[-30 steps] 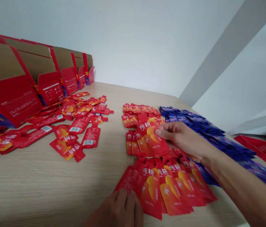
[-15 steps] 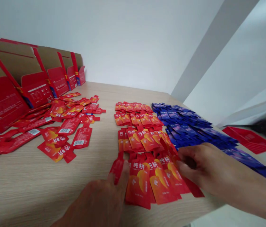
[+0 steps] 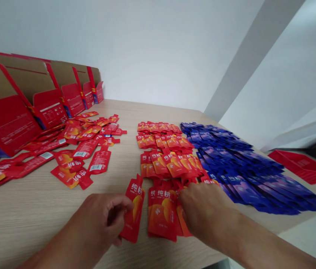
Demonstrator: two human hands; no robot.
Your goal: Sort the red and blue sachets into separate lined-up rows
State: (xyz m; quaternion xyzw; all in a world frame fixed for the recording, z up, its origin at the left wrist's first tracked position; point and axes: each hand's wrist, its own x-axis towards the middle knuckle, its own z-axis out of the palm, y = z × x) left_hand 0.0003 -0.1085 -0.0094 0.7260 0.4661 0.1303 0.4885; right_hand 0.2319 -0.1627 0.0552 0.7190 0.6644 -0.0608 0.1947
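My left hand [image 3: 104, 215] pinches a red pouch [image 3: 135, 209] with a yellow-orange fruit print by its left side. The pouch is tilted, with its printed front showing, just left of the front row. My right hand [image 3: 202, 207] is curled down over the front row of red pouches [image 3: 162, 213], covering several of them. Its fingertips are hidden, so what they grip cannot be made out. Behind this row lie more overlapping rows of red pouches [image 3: 171, 162], fronts up.
Loose red pouches [image 3: 86, 147] lie piled at left, before a row of opened red boxes [image 3: 14, 123]. Overlapping rows of blue pouches [image 3: 239, 160] lie along the right side of the wooden table [image 3: 124, 108]. A red box [image 3: 300, 164] is beyond the right edge.
My left hand has drawn left, and the pouch in it now shows its printed front. My right hand has moved left from the row's right end, over its pouches.
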